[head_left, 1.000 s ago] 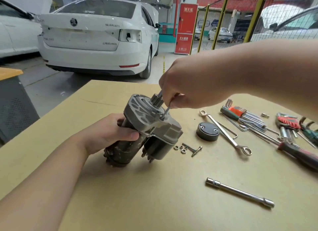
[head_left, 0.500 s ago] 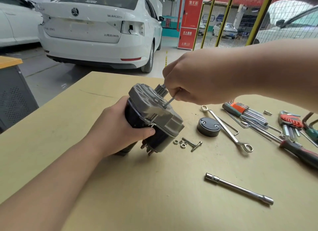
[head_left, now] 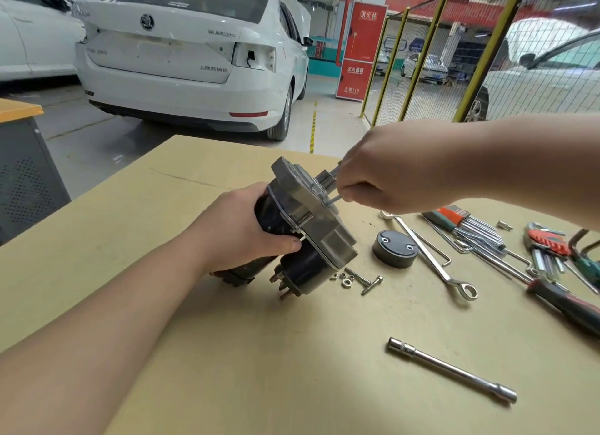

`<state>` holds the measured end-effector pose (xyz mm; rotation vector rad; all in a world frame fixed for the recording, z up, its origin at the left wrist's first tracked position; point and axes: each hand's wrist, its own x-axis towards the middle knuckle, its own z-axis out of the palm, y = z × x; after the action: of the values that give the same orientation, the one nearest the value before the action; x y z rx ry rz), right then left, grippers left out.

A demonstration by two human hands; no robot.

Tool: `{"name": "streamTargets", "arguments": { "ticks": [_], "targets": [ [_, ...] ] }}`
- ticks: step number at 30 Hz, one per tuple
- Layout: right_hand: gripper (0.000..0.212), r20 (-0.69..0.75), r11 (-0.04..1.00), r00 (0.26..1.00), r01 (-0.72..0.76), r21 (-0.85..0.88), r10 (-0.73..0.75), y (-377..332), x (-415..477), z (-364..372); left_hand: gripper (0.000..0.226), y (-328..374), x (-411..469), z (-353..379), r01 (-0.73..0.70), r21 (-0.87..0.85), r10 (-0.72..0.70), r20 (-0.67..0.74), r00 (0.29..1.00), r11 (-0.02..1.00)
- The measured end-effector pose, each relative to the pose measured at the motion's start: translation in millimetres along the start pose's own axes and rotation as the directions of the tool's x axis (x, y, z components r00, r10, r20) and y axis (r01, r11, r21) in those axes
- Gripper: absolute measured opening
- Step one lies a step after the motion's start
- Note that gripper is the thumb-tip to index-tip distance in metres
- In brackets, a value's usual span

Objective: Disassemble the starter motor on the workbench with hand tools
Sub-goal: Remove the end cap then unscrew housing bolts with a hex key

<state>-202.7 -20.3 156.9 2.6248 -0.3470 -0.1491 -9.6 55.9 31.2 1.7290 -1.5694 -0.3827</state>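
Starter (head_left: 321,236) sits mid-tabletop (head_left: 227,353), tilted. Long axis runs from low near-left to high far-right. The grey nose housing faces up and away, with the pinion (head_left: 324,178) sticking out of it. Two black cylinders lie side by side behind the housing. The rear end looks to rest on the tabletop; can't see the contact itself. The solenoid studs (head_left: 282,285) point down toward the near side.

Left grip (head_left: 246,227) is wrapped round the black body just behind the housing, thumb on the near side. Right grip (head_left: 383,178) is closed, pinching a thin hex key (head_left: 334,198). The key's tip sits at the housing face beside the pinion; the actual seating is hidden.

Right of the starter, on the tabletop:
- 1 round black cap (head_left: 394,248), near the housing
- 2 loose bolts (head_left: 371,285) and a few nuts (head_left: 345,282) just beside the starter; nuts are too small to count surely
- 1 spanner (head_left: 428,256), lying diagonally past the cap
- 1 socket bar (head_left: 451,369), alone at the near side
- 2 hex key sets, one orange holder (head_left: 454,217) and one red holder (head_left: 548,243)
- 1 screwdriver (head_left: 568,305), red-black handle, cut off by the right edge

Beyond the tabletop: a white car (head_left: 194,61) tail-on, a red cabinet (head_left: 362,51) and a yellow-framed mesh fence (head_left: 422,61).
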Motion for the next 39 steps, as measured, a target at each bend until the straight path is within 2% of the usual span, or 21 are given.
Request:
{"name": "streamTargets", "arguments": {
  "ticks": [2, 4, 7, 10, 13, 14, 18, 21, 23, 25, 27, 28, 31, 34, 36, 39],
  "targets": [
    [0.04, -0.113, 0.992, 0.988, 0.093, -0.089, -0.103, 1, -4, 5, 0.05, 1, 2, -1, -0.015, 0.011, 0.015, 0.025, 1.0, 1.0],
    [0.025, -0.212, 0.966, 0.952, 0.184, -0.18, -0.221, 4, -11, 10, 0.05, 3, 5, -2, -0.031, 0.018, 0.03, 0.053, 0.998, 0.999],
    [0.013, -0.276, 0.927, 0.914, 0.209, -0.311, -0.298, 3, -20, 18, 0.049, 4, 9, -1, -0.052, 0.027, 0.05, 0.073, 0.996, 0.998],
    [0.015, -0.231, 0.959, 0.946, 0.178, -0.218, -0.228, 0, -21, 19, 0.05, 3, 9, 0, -0.058, 0.02, 0.056, 0.067, 0.996, 0.998],
    [0.03, -0.099, 0.997, 0.995, 0.037, 0.069, -0.03, -2, -11, 7, 0.05, 1, 8, 1, -0.06, 0.019, 0.058, 0.065, 0.996, 0.998],
    [0.03, -0.057, 0.993, 0.998, -0.011, 0.118, 0.017, -1, -6, 4, 0.049, 2, 9, 1, -0.063, 0.024, 0.061, 0.064, 0.996, 0.998],
    [0.021, 0.016, 1.0, 1.0, -0.005, 0.021, 0.004, -1, 5, 1, 0.045, 3, 10, 1, -0.072, 0.019, 0.071, 0.058, 0.996, 0.997],
    [0.018, -0.094, 0.994, 0.99, 0.104, -0.032, -0.107, -1, -3, 5, 0.045, 2, 10, 1, -0.079, 0.013, 0.078, 0.052, 0.996, 0.997],
    [0.004, -0.164, 0.979, 0.969, 0.165, -0.119, -0.183, -4, -9, 9, 0.046, 2, 10, 1, -0.086, 0.02, 0.084, 0.052, 0.995, 0.996],
    [0.012, -0.206, 0.969, 0.954, 0.186, -0.165, -0.218, -10, -15, 13, 0.046, 2, 10, 1, -0.094, 0.026, 0.093, 0.057, 0.994, 0.995],
    [0.008, -0.206, 0.973, 0.958, 0.166, -0.161, -0.198, -12, -17, 14, 0.047, 1, 9, 1, -0.098, 0.021, 0.096, 0.051, 0.994, 0.995],
    [0.007, -0.196, 0.982, 0.967, 0.139, -0.128, -0.162, -12, -16, 12, 0.048, 1, 8, 1, -0.1, 0.022, 0.099, 0.044, 0.994, 0.995],
    [0.036, -0.067, 0.997, 0.997, 0.03, 0.065, -0.026, -11, -9, -3, 0.049, -1, 4, 2, -0.118, 0.026, 0.118, 0.016, 0.993, 0.993],
    [0.03, 0.023, 0.963, 0.995, -0.095, 0.251, 0.093, -15, -2, -13, 0.048, -3, -1, 1, -0.15, 0.023, 0.15, -0.01, 0.989, 0.988],
    [0.023, 0.154, 0.917, 0.973, -0.214, 0.338, 0.17, -16, 5, -19, 0.05, -4, -2, 0, -0.159, 0.026, 0.159, -0.021, 0.987, 0.987],
    [0.027, 0.331, 0.895, 0.918, -0.324, 0.306, 0.219, -19, 16, -27, 0.049, -5, -2, 1, -0.154, 0.032, 0.155, -0.037, 0.987, 0.988]
  ]
}}
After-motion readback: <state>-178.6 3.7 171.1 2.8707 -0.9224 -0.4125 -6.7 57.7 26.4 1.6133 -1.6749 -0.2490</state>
